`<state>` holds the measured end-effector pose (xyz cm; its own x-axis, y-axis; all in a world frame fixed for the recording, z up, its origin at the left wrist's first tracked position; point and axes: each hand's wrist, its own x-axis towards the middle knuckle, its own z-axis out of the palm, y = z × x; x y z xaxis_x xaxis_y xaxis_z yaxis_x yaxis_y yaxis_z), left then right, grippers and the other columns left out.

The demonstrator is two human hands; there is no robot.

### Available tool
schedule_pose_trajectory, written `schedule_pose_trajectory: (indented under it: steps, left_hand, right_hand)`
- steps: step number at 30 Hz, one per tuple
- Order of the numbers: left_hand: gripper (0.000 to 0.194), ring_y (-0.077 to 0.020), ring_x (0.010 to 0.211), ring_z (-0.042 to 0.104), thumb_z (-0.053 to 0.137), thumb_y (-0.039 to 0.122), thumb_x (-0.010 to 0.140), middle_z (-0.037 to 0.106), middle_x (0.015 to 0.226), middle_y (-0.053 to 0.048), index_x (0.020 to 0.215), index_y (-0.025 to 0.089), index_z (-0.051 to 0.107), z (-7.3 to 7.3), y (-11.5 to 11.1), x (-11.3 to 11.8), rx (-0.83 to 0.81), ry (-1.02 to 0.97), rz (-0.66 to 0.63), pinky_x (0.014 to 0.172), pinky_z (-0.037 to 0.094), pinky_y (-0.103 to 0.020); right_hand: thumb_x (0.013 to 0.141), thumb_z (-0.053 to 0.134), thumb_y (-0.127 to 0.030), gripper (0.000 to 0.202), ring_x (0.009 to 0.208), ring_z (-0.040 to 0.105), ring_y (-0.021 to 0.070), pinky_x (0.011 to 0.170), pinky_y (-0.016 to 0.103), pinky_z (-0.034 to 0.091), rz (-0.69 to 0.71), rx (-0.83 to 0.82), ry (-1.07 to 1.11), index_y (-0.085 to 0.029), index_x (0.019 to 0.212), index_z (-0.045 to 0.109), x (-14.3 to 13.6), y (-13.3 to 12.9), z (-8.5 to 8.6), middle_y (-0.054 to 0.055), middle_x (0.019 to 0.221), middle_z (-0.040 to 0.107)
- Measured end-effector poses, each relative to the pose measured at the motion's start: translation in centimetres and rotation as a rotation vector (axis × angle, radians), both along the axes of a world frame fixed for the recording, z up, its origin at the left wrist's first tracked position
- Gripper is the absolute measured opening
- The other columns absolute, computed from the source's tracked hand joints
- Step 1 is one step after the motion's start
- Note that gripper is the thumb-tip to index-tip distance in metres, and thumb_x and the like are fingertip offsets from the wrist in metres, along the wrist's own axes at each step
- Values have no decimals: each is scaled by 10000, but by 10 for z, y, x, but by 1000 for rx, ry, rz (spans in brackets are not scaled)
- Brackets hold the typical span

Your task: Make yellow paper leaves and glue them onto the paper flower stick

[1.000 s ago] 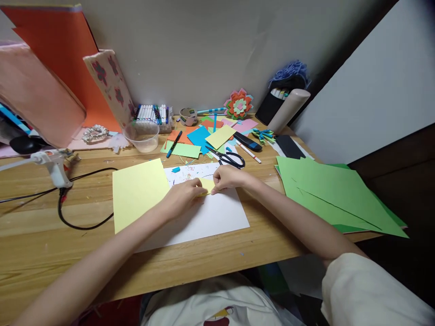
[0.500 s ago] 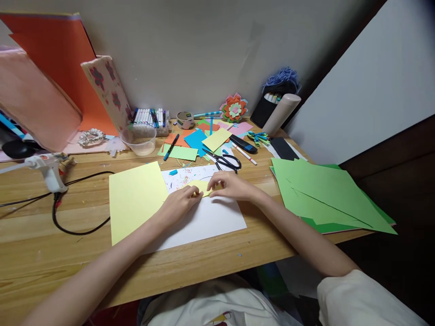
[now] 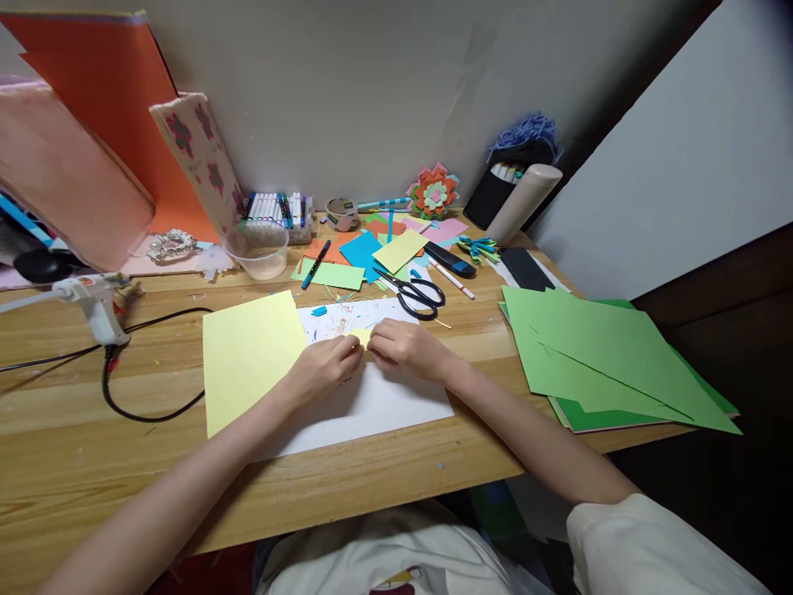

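Between my hands is a small piece of yellow paper (image 3: 360,335), mostly hidden behind my fingers. My left hand (image 3: 327,362) pinches its left side. My right hand (image 3: 405,347) has its fingers closed on the right side, close to the left fingertips. Both hands are over a white sheet (image 3: 377,409) with coloured marks along its far part. A large yellow sheet (image 3: 251,355) lies to the left, next to my left forearm. Just beyond my right hand rest black-handled scissors (image 3: 418,297).
A glue gun (image 3: 96,310) with a black cable stands at the left. Behind lie paper scraps (image 3: 363,252), a clear plastic bowl (image 3: 257,250), markers (image 3: 278,211), tape (image 3: 342,215) and a layered paper flower (image 3: 434,192). Green sheets (image 3: 607,347) overhang the desk's right edge.
My right hand's fingers have closed and come nearer to my left hand. Less of the small yellow paper shows now. The view has shifted slightly.
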<state>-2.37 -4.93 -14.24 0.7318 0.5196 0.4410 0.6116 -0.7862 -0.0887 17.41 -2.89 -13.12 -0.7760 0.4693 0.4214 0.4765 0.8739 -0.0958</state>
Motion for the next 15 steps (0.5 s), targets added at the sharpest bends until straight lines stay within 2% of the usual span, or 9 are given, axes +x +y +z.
schedule_pose_trajectory:
  steps: [3, 5, 7, 9, 11, 13, 15]
  left_hand:
    - [185, -97, 621, 524, 446, 207, 858, 615, 801, -21, 868, 170, 628, 34, -5, 2, -154, -196, 83, 522, 356, -214]
    - [189, -114, 688, 547, 479, 253, 846, 622, 815, -29, 829, 184, 654, 55, -5, 4, -381, -270, 148, 583, 385, -220]
    - [190, -127, 679, 549, 519, 275, 821, 625, 744, -29, 770, 190, 680, 66, -1, 6, -598, -263, 188, 595, 390, -230]
    - [182, -133, 657, 549, 556, 284, 792, 635, 694, -27, 728, 188, 696, 61, 8, 7, -763, -211, 214, 592, 389, -233]
    - [159, -135, 669, 561, 586, 283, 767, 654, 701, -26, 726, 183, 703, 46, 18, 6, -878, -191, 209, 602, 392, -228]
    - [148, -131, 681, 575, 600, 283, 752, 670, 728, -26, 746, 176, 703, 29, 25, 4, -951, -223, 197, 615, 398, -221]
    - [161, -126, 678, 580, 589, 287, 759, 677, 752, -29, 774, 172, 701, 18, 27, 1, -976, -261, 178, 614, 402, -217]
  right_hand:
    - [847, 454, -164, 144, 749, 504, 153, 663, 265, 400, 2, -180, 194, -134, 799, 587, 5, -3, 26, 60, 765, 586]
    - [839, 492, -187, 113, 736, 510, 140, 675, 259, 409, 1, -357, 278, -143, 820, 595, 8, -5, 39, 42, 762, 587]
    - [826, 519, -190, 95, 714, 524, 127, 665, 248, 418, -1, -561, 282, -150, 822, 605, 9, -4, 42, 29, 762, 602]
    - [811, 538, -180, 82, 708, 544, 123, 653, 238, 423, -15, -734, 254, -151, 805, 615, 8, 1, 33, 24, 763, 622]
    - [798, 549, -167, 76, 730, 559, 129, 656, 239, 423, -41, -815, 233, -148, 784, 622, 6, 6, 18, 25, 764, 635]
    - [796, 545, -152, 82, 753, 562, 135, 672, 247, 418, -59, -802, 216, -149, 782, 626, 4, 9, 3, 29, 780, 638]
    - [803, 531, -141, 99, 765, 560, 135, 685, 252, 414, -45, -754, 205, -152, 805, 629, 4, 10, -5, 33, 802, 635]
